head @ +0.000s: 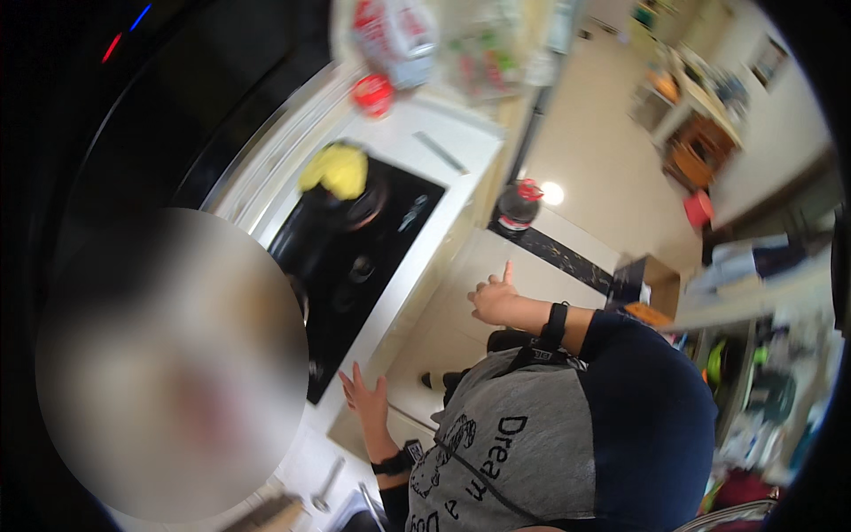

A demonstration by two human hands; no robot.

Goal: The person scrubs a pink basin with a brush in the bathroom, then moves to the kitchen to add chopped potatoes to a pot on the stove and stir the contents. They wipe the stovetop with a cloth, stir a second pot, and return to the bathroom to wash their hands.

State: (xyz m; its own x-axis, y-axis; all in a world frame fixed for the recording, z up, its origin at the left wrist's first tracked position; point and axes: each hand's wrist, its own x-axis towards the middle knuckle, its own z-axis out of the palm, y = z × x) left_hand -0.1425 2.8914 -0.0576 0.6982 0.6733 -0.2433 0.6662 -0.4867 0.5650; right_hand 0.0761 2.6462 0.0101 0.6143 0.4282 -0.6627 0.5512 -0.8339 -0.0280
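Note:
My left hand (367, 401) is empty, its fingers spread beside the counter's front edge, near the black glass cooktop (346, 279). My right hand (493, 300) is raised over the floor, away from the counter, with one finger extended and nothing held. Both wrists wear black straps. A yellow cloth (337, 173) lies by the far burner at the cooktop's upper end. Beyond it, a red container (373, 96) stands on the white counter (420, 118) near a red and white plastic bag (399, 40). A narrow grey strip (441, 153) lies on the counter too.
A dark bottle with a red cap (519, 207) stands near the dark floor strip (565, 256). An open cardboard box (655, 282) and loaded shelves are at the right. A metal utensil (328, 484) lies beside the sink at the bottom. A blurred patch hides the left part.

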